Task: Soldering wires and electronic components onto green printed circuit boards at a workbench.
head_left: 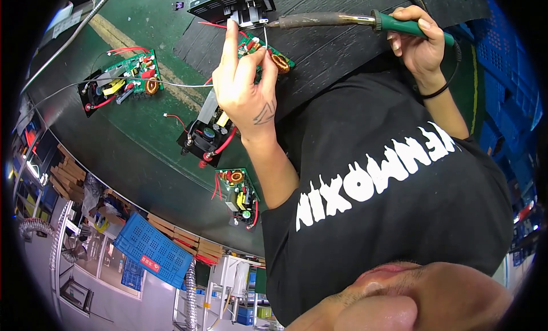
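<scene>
My left hand is closed with thumb and fingers pinching a thin solder wire, which trails off to the left. Its index finger points out against a white socket on a black slotted panel. A short pale end of wire rises from the pinch toward the socket's terminals. My right hand grips the green handle of a soldering iron; the tip meets the terminals there. Partly hidden beneath my left hand lies a green circuit board with a copper-wound coil. Red wires run beside the panel.
More circuit boards lie on the green worktop: one at the left, one beside my left wrist, one nearer. A black mat lies under the work. Blue crates stand beyond the table's edge. A metal cable crosses the upper left.
</scene>
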`<state>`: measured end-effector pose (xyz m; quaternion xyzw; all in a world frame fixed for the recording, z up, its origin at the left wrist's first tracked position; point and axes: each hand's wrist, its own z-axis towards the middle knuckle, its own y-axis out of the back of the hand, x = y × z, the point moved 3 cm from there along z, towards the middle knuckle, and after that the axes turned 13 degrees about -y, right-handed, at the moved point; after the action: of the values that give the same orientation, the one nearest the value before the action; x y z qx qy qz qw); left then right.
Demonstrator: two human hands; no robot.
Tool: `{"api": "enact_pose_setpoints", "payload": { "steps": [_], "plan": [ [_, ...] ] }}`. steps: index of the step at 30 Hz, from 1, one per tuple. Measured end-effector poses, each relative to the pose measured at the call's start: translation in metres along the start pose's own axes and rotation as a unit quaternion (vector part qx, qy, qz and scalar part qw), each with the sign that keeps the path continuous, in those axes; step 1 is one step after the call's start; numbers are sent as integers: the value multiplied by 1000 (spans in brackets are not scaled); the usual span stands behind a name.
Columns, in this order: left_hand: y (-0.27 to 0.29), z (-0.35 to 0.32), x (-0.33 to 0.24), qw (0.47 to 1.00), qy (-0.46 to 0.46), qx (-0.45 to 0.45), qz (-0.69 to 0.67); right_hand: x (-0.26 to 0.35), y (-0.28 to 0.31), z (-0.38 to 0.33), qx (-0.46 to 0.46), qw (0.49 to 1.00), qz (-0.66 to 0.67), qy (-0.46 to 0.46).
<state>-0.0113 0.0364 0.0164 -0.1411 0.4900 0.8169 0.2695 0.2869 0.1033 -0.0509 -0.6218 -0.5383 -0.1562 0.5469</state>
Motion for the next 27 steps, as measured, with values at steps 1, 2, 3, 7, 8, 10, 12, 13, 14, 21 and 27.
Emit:
{"api": "enact_pose_setpoints", "payload": {
  "steps": [1, 2, 3, 7, 8, 10, 12, 13, 14, 21, 27],
  "plan": [
    [0, 1, -1, 1000, 9, 11, 0, 0, 0, 0, -3, 1000, 0, 0],
    [0, 1, -1, 1000, 10, 11, 0, 0, 0, 0, -3, 1000, 0, 0],
    [0, 0, 0, 1000, 11, 7, -6, 1, 0, 0, -2, 1000, -6, 0],
    [-3, -4, 4, 1000, -6, -8, -4, 0, 0, 0, -3, 1000, -13, -2],
    [-3, -4, 4, 1000, -5, -7, -5, 0, 1, -1, -4, 1000, -13, -3],
    [-3, -4, 3, 1000, -9, 0, 8, 0, 2, -1, 1, 1000, -13, -2],
    [-3, -3, 3, 1000, -7, -1, 2, 0, 1, -2, 0, 1000, -12, 2],
    [-3, -3, 4, 1000, -5, -2, -4, 1, 1, -2, 0, 1000, -12, 6],
    [-3, -4, 4, 1000, -5, -2, -4, 1, 0, -2, 0, 1000, -12, 6],
    [-3, -5, 4, 1000, -5, -3, -5, -1, 1, 0, 4, 1000, -7, 1],
    [-4, -5, 5, 1000, -6, -4, -9, -1, 1, -1, 1, 1000, -16, 6]
  ]
}}
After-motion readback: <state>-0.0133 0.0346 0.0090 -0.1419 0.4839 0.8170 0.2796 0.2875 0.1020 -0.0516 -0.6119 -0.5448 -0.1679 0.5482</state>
